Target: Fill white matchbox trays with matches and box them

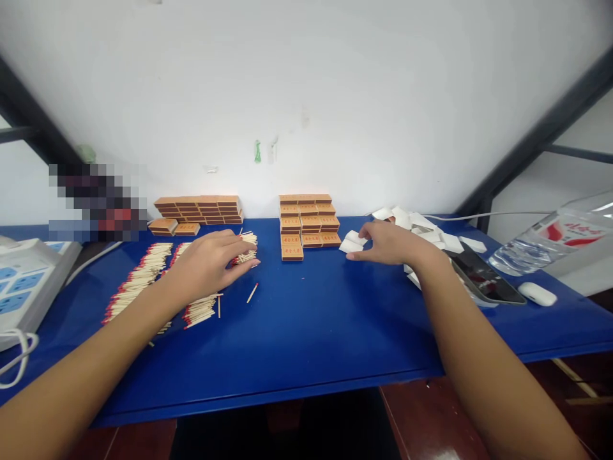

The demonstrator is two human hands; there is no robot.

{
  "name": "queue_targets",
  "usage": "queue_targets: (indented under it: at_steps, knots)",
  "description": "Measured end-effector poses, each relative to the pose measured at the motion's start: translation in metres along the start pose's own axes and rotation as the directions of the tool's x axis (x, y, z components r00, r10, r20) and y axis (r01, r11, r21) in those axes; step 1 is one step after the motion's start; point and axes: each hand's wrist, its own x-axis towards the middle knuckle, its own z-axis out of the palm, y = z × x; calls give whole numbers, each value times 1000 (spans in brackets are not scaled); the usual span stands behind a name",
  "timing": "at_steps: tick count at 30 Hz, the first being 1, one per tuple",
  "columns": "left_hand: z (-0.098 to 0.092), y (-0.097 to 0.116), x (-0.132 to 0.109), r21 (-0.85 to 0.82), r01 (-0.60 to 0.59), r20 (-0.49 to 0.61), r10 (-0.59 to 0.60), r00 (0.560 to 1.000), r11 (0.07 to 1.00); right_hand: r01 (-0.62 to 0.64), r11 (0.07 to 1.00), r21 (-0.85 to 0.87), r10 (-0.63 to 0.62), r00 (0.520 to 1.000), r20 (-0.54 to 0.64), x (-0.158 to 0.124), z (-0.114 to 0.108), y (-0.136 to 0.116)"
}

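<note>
My left hand [213,259] is over the piles of wooden matches on the left, fingers stretched and thumb apart. A clump of red-tipped matches [246,248] shows at its thumb and forefinger; its palm hides part of the pile. On the right, my right hand [385,243] has thumb and fingers around small white matchbox trays [353,241] lying on the blue table [306,319]. Between my hands stand stepped stacks of orange-brown matchboxes [310,223]. One loose match [252,292] lies near my left hand.
More matchboxes [198,209] are stacked against the wall at back left. White paper pieces [416,227] are heaped behind my right wrist. A phone [483,271], a white earbud case [537,294] and a tilted water bottle [546,239] lie right. A power strip [33,281] sits far left.
</note>
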Motion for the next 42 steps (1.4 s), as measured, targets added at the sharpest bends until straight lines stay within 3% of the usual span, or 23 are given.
queue_targets:
  at_steps: [3, 14, 19, 22, 25, 28, 31, 34, 39, 42]
  knots:
    - [0, -4, -1, 10, 5, 9, -5, 1000, 1000, -41, 999, 16, 39, 995, 87, 3, 2, 7]
    - [2, -4, -3, 2, 20, 41, -20, 999, 1000, 16, 992, 125, -24, 998, 57, 1, -3, -3]
    - [2, -7, -3, 19, 11, 38, -11, 999, 1000, 8, 993, 120, -32, 979, 203, 2, -3, 0]
    - [0, -6, -3, -1, 30, 37, -30, 999, 1000, 47, 988, 147, -73, 981, 182, -2, -7, -2]
    - [-5, 2, -1, -121, 111, 35, -107, 994, 986, 176, 950, 259, -195, 980, 48, -13, -15, -25]
    - [-13, 12, 4, -296, 178, 52, -171, 984, 938, 378, 852, 364, -382, 922, -63, -26, -24, -73]
    - [-21, 15, 10, -333, 170, 57, -161, 985, 927, 539, 817, 208, -517, 842, -152, -33, -33, -128]
    - [-29, 9, 13, -339, 122, 55, -110, 992, 933, 622, 780, 65, -607, 778, -160, -28, -37, -166]
    - [-37, -11, 1, -338, 172, 75, -156, 985, 925, 640, 762, 102, -608, 761, -228, -11, -24, -184]
    - [-35, -27, -13, -294, 200, 42, -196, 980, 935, 550, 810, 206, -459, 811, -363, -9, -8, -187]
